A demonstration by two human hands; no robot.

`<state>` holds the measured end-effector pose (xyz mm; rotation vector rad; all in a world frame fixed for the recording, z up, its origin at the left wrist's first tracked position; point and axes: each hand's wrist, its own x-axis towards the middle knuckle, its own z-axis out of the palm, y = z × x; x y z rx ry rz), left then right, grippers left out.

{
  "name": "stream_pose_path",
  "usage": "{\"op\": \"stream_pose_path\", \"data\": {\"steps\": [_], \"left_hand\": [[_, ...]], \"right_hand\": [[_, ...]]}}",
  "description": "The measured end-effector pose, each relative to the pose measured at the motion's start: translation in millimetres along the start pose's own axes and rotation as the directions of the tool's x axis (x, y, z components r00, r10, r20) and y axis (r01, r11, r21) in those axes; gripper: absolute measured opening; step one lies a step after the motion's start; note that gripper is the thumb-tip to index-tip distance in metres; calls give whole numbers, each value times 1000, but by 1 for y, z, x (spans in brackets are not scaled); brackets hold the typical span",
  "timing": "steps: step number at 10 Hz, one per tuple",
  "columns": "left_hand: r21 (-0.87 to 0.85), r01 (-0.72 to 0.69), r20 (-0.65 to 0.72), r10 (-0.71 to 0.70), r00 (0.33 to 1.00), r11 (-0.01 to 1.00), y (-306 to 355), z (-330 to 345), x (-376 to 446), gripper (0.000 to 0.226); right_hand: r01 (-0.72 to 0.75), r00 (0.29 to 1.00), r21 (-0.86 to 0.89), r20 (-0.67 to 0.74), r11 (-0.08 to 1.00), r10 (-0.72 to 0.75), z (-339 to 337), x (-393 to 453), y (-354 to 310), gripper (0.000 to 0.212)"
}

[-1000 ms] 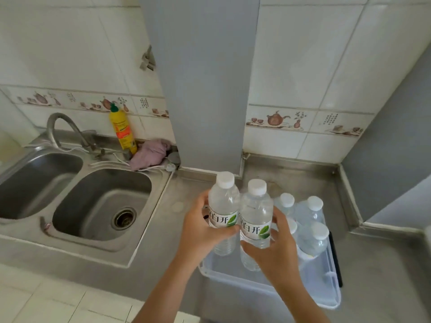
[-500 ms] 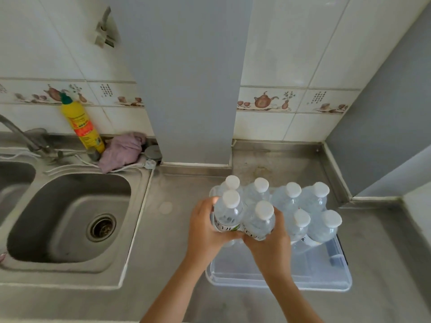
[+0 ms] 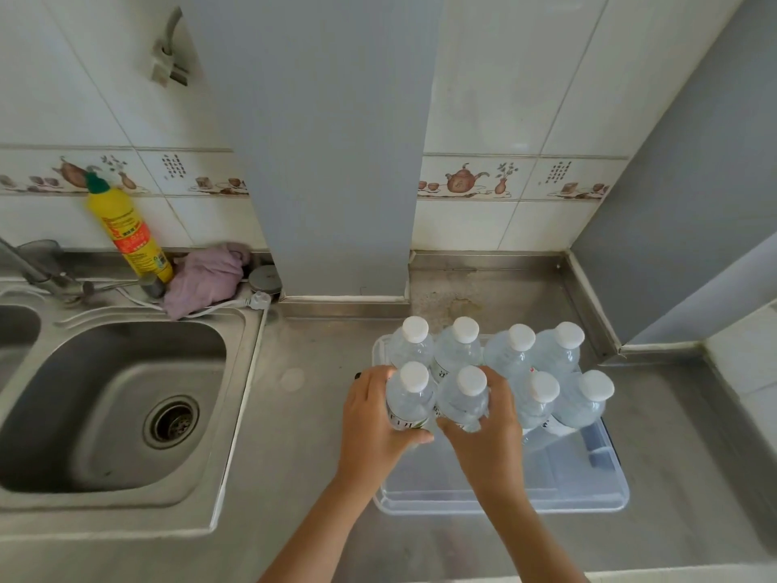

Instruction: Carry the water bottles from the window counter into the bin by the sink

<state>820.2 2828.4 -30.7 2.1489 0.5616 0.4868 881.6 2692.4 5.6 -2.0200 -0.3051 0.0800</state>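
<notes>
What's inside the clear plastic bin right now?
Eight white-capped water bottles stand in the clear plastic bin; left hand and right hand each grip one. Their bases are hidden.

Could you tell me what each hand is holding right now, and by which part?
The left hand grips one water bottle around its body, below the cap. The right hand grips the neighbouring bottle the same way, over the clear bin.

My left hand (image 3: 374, 418) and right hand (image 3: 487, 435) reach forward side by side, fingers curled in a grip, thumbs seemingly nearly touching.
</notes>
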Motion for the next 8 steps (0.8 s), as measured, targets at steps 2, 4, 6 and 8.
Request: {"op": "stream_pose_path", "data": {"steps": [2, 4, 6, 8], "left_hand": [[-53, -89, -8, 88, 996, 995, 10, -10, -3, 84], [-17, -213, -35, 212, 977, 977, 14, -12, -1, 71], [-67, -195, 26, 197, 980, 978, 13, -9, 2, 69], [42, -174, 55, 172, 984, 984, 22, -19, 1, 74]], "right_hand": [[93, 996, -64, 10, 994, -92, -9, -2, -1, 75], [225, 974, -137, -3, 965, -228, -25, -3, -10, 65], [315, 949, -208, 42, 926, -314, -33, -1, -8, 56], [414, 910, -260, 100, 873, -402, -43, 0, -11, 40]]}}
